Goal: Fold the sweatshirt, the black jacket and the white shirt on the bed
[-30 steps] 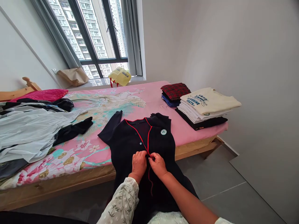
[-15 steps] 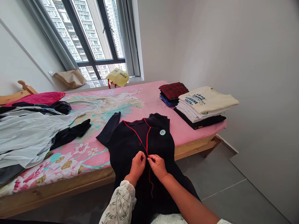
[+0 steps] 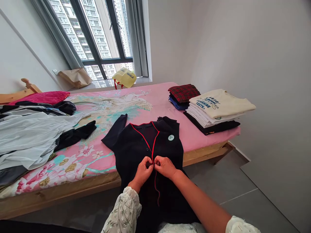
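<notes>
A black garment with red piping (image 3: 165,153) lies flat on the bed, its collar toward the window and one dark sleeve spread to the left. A round green-and-white badge (image 3: 171,137) sits on its chest. My left hand (image 3: 145,170) and my right hand (image 3: 164,167) meet at the red-edged front opening, pinching its two edges with their fingertips. Any button under my fingers is hidden. A small dark button (image 3: 147,149) shows higher up, and the lower ends of the red edging hang loose below my hands.
The bed has a pink floral sheet (image 3: 99,158) and a wooden frame (image 3: 60,189). A crumpled clothes pile (image 3: 31,136) lies left, with folded stacks (image 3: 213,108) right. A grey tiled floor (image 3: 218,181) lies right of the bed. Bags (image 3: 124,77) stand on the windowsill.
My hands have drawn closer together and slightly higher on the garment's front opening. The view has shifted slightly.
</notes>
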A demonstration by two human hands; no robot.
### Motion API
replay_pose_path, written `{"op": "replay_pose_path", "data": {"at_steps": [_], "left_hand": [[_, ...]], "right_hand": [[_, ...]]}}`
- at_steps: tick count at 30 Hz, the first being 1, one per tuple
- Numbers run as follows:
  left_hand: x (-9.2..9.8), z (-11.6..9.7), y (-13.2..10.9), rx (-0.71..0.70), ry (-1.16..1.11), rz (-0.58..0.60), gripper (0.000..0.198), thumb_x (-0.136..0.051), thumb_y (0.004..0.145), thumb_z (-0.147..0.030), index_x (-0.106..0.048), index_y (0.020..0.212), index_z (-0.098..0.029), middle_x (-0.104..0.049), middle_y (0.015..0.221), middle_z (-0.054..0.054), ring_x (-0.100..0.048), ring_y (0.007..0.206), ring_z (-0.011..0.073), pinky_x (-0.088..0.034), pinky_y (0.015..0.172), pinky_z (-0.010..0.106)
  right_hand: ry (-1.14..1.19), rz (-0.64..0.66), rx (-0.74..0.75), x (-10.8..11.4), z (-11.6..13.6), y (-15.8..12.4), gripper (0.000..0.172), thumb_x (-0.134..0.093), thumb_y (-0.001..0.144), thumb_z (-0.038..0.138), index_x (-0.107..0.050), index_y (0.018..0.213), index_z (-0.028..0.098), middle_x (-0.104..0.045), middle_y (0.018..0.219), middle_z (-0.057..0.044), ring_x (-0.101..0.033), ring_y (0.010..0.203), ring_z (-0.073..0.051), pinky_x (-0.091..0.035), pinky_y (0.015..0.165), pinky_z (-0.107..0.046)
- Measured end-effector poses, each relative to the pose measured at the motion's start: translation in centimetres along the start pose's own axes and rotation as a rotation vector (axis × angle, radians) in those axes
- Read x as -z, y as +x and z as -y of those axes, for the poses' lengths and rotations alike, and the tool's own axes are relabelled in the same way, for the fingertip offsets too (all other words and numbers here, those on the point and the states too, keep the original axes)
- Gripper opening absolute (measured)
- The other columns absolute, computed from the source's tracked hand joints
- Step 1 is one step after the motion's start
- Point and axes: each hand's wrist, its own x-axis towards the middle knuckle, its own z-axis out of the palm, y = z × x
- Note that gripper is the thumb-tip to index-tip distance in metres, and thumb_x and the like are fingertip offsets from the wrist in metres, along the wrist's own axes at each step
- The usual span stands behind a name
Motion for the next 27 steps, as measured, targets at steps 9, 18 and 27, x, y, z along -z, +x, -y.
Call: {"op": "replay_pose_path", "data": {"at_steps": [9, 18, 27], "left_hand": [[-1.1, -0.5, 0.0, 0.212, -0.003, -0.175, 0.008, -0.056, 0.063, -0.023, -0.05, 0.067, -0.02, -0.051, 0.06, -0.006, -0.047, 0.057, 0.0099, -0.036, 0.056, 0.021], [-1.5, 0.4, 0.2, 0.222, 0.053, -0.196, 0.01, -0.049, 0.063, -0.015, -0.042, 0.065, -0.021, -0.043, 0.053, -0.008, -0.045, 0.049, 0.0086, -0.035, 0.05, 0.02], [-0.4, -0.7, -0.6, 0.015, 0.245, -0.185, 0.01, -0.055, 0.067, -0.018, -0.049, 0.074, -0.022, -0.05, 0.066, -0.005, -0.047, 0.06, 0.0124, -0.038, 0.061, 0.025]], "right_hand": [[-0.114, -0.038, 0.023, -1.3, -0.3, -0.4, 0.009, -0.051, 0.077, 0.02, -0.059, 0.079, 0.02, -0.06, 0.07, 0.0, -0.053, 0.065, -0.013, -0.029, 0.062, -0.023], [0.087, 0.017, -0.193, -1.7, -0.5, 0.3, 0.007, -0.049, 0.073, 0.019, -0.055, 0.074, 0.018, -0.059, 0.062, 0.001, -0.054, 0.055, -0.01, -0.037, 0.055, -0.02], [0.149, 0.082, -0.335, 0.5, 0.3, 1.3, 0.026, -0.045, 0.081, 0.034, -0.057, 0.067, 0.016, -0.056, 0.05, 0.001, -0.048, 0.041, -0.01, -0.036, 0.043, -0.02]]}}
